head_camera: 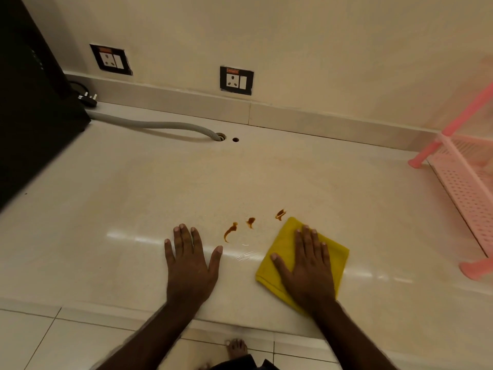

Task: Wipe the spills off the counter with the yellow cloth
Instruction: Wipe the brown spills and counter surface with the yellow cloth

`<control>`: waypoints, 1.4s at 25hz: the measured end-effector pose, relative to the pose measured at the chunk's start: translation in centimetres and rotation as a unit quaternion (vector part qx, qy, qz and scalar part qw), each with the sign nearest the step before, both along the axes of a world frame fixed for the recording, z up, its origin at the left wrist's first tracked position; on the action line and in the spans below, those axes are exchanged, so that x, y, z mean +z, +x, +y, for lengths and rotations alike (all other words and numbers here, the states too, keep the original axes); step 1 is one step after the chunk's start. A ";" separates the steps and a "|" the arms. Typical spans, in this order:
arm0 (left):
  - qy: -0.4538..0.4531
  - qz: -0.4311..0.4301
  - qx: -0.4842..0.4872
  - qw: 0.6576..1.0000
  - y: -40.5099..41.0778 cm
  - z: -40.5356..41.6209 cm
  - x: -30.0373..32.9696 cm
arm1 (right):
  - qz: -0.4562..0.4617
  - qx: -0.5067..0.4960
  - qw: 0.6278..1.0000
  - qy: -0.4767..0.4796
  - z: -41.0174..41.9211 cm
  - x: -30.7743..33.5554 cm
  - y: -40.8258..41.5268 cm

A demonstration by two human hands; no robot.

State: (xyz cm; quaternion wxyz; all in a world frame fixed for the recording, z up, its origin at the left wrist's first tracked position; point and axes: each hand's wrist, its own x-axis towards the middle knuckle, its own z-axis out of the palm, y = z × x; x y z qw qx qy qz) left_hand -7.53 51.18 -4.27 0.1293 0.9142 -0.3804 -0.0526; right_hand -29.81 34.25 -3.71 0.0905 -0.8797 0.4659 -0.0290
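A folded yellow cloth (285,245) lies on the cream counter (160,196) near its front edge. My right hand (306,265) rests flat on top of the cloth, fingers spread and pointing away from me. Three brown spills mark the counter just beyond and left of the cloth: a curved streak (230,232), a small blot (250,222) and another blot (280,214) touching the cloth's far corner. My left hand (190,259) lies flat and open on the bare counter, left of the streak, holding nothing.
A grey hose (160,125) runs along the back into a hole in the counter. A black appliance (29,102) stands at the left. A pink plastic rack (464,180) stands at the right. Two wall sockets (236,80) sit above the backsplash.
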 end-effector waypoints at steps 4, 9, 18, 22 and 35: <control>0.000 -0.003 0.008 1.000 0.1 0.0 -0.2 | -0.020 0.050 0.999 -0.012 3.4 -0.7 1.1; 0.006 -0.002 0.007 1.000 0.1 -0.1 -0.5 | -0.013 0.142 0.990 0.005 5.6 -0.6 4.0; 0.000 0.008 0.010 1.000 0.0 -0.1 -0.1 | -0.009 0.105 0.994 -0.021 2.6 -0.8 0.7; 0.006 0.005 0.007 1.000 0.0 0.0 0.1 | -0.017 0.153 0.988 0.002 4.9 -0.8 3.6; 0.007 0.024 0.002 1.000 0.0 0.1 0.7 | 0.016 -0.001 1.000 0.004 -5.0 0.2 6.0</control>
